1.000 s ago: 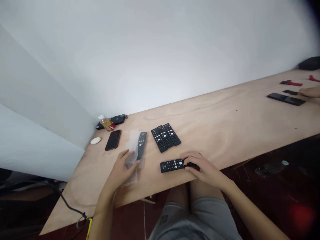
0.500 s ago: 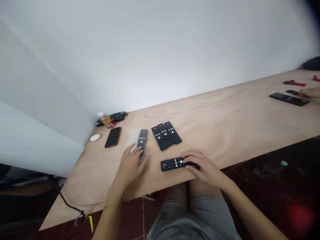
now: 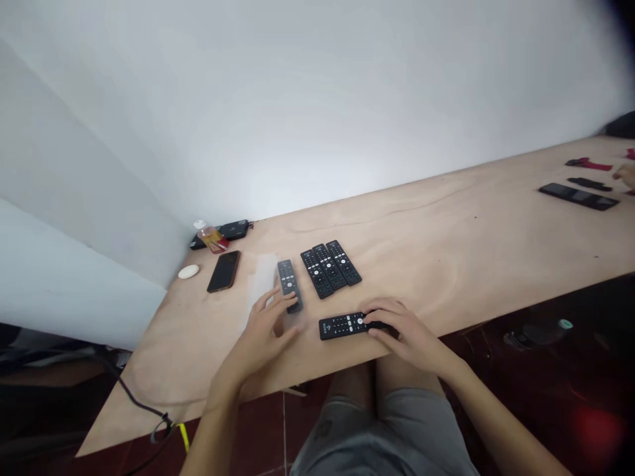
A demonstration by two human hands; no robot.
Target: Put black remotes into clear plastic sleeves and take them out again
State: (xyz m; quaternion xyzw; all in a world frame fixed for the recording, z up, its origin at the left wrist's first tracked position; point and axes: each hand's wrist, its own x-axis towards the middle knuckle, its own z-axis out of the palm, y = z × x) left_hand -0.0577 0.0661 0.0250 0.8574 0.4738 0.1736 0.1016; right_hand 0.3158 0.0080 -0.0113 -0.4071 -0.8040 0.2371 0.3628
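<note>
My left hand (image 3: 262, 334) rests its fingertips on the lower end of a slim dark remote control (image 3: 289, 284), which lies tilted on the plywood table (image 3: 446, 244). Just left of that remote lies a clear plastic sleeve (image 3: 260, 284), flat on the wood. My right hand (image 3: 409, 328) covers the right end of a black remote control (image 3: 342, 326) lying crosswise near the table's front edge. Beyond it, three black remote controls (image 3: 329, 268) lie side by side, touching neither hand.
A black phone (image 3: 224, 271), a white oval bar (image 3: 188, 272), a small bottle (image 3: 209, 237) and a black pouch (image 3: 233, 230) sit toward the wall corner. At far right, a co-worker's hand (image 3: 626, 175) is near a long black device (image 3: 578, 196) and red strips (image 3: 590, 164).
My left hand has moved off the plastic sleeve onto the slim remote, which has shifted right and turned its lower end rightward. My right hand has stayed put. The co-worker's hand has moved right.
</note>
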